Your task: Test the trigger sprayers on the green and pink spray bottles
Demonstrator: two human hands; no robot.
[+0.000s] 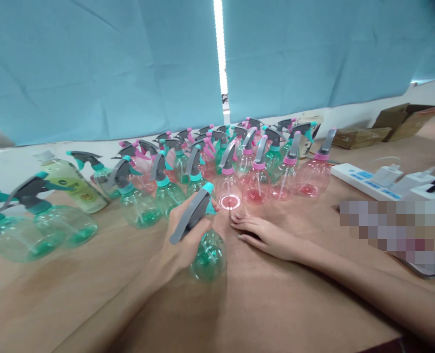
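Observation:
My left hand is wrapped round the neck of a green spray bottle, whose grey trigger head with a teal nozzle tilts up above my fingers. The bottle's lower body shows beneath my hand. My right hand lies palm down on the brown tabletop, fingers stretched out and holding nothing. Just beyond its fingertips stands a pink spray bottle. Past my left hand are more green spray bottles, the nearest being one with a teal collar.
Several pink and green spray bottles crowd the back. Two green ones stand at the left, near a yellow-green labelled bottle. On the right are a white power strip with plugs, cardboard boxes and a pixelated patch. A blue curtain hangs behind.

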